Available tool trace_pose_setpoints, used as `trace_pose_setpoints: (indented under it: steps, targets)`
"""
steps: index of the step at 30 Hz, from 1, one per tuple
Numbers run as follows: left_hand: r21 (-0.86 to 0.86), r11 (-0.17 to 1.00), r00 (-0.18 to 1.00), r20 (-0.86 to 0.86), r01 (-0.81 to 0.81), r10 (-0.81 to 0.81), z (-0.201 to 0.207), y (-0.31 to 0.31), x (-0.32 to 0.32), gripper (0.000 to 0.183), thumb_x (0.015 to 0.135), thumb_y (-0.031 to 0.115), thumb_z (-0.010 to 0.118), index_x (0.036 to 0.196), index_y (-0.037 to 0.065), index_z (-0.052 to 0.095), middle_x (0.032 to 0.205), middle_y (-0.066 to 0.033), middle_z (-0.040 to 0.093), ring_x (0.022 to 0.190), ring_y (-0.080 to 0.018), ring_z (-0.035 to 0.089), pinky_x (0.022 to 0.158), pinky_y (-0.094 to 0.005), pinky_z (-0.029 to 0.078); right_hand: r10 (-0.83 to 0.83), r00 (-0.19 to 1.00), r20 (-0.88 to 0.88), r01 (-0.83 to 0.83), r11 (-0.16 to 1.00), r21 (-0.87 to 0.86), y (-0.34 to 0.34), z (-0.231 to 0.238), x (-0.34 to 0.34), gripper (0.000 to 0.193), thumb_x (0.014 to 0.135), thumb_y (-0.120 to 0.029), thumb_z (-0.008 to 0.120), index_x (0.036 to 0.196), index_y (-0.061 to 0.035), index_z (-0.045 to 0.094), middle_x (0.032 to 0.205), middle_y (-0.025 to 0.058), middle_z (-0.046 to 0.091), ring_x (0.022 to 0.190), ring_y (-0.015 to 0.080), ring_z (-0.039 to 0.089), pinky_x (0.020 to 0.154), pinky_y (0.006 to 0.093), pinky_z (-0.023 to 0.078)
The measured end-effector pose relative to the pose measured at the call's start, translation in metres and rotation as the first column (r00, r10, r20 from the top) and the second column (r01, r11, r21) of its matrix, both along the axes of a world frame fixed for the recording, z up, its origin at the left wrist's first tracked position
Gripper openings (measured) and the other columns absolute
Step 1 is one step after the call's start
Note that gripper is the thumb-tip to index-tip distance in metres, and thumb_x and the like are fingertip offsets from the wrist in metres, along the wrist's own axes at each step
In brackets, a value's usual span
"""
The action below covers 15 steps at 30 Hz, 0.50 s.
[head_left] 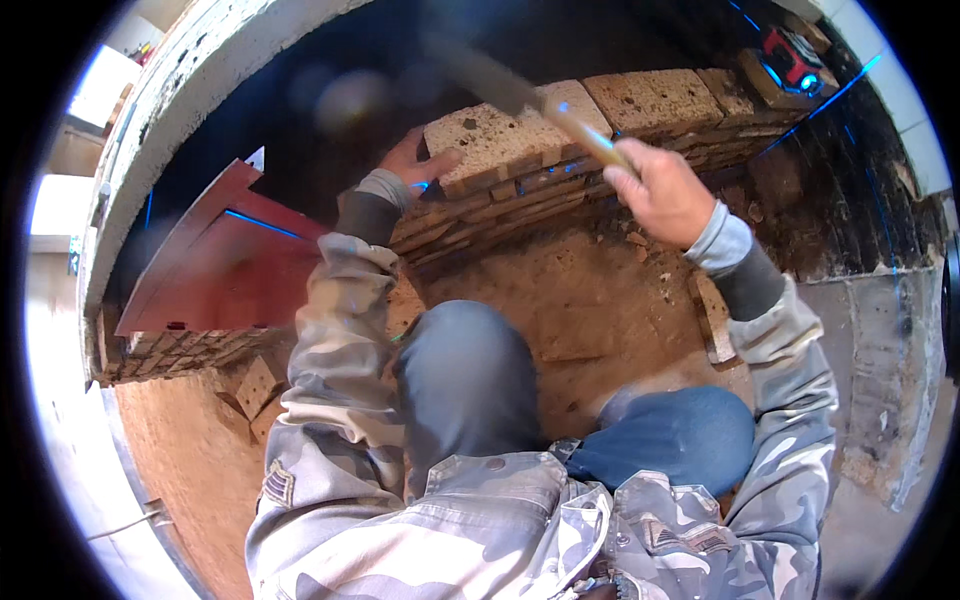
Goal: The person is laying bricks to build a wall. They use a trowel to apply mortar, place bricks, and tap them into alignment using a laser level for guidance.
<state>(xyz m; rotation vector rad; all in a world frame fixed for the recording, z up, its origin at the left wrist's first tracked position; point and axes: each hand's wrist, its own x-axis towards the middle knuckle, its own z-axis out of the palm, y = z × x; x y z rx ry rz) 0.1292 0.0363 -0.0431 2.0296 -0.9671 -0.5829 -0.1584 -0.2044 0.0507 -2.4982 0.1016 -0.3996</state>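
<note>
My left hand is at the left end of a pale, pitted brick, its thumb along the near top edge and its other fingers around the end, partly hidden. That brick lies on top of a low brick wall. My right hand is closed around the light wooden handle of a tool, raised over the same brick. The tool's grey metal end is smeared by motion and points away to the upper left; its exact kind cannot be told.
A red metal plate with a pointed corner stands at the left. More top-course bricks run right toward a red-and-black laser level casting blue lines. One loose brick lies by my right forearm, another at lower left, on brown dirt.
</note>
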Motion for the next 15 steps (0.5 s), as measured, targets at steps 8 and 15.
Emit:
trace_pose_setpoints:
  steps: [8,15]
  targets:
    - [0.092,0.995,0.999,0.044,-0.024,0.02,0.001,0.001,0.0,0.093,0.083,0.054,0.074,0.145,-0.005,0.039,0.138,-0.0239,0.054,0.13,-0.0292,0.05,0.11,-0.0377,0.037,-0.171,0.968,0.184,0.174,0.985,-0.005,-0.006,-0.034,-0.007,0.02,0.094,-0.014,0.063,0.107,0.0014,0.059,0.078,0.0272,0.059,0.075,0.0474,0.06,0.062,0.044,0.048]
    - [0.097,0.991,0.995,0.051,-0.094,0.09,0.004,0.005,-0.008,0.092,0.083,0.053,0.075,0.146,-0.005,0.04,0.14,-0.0226,0.053,0.132,-0.0286,0.049,0.112,-0.037,0.036,-0.247,0.968,0.039,0.245,0.968,0.057,-0.013,-0.042,-0.021,0.024,0.094,-0.013,0.063,0.113,0.001,0.061,0.082,0.0264,0.062,0.081,0.0465,0.062,0.066,0.0405,0.051]
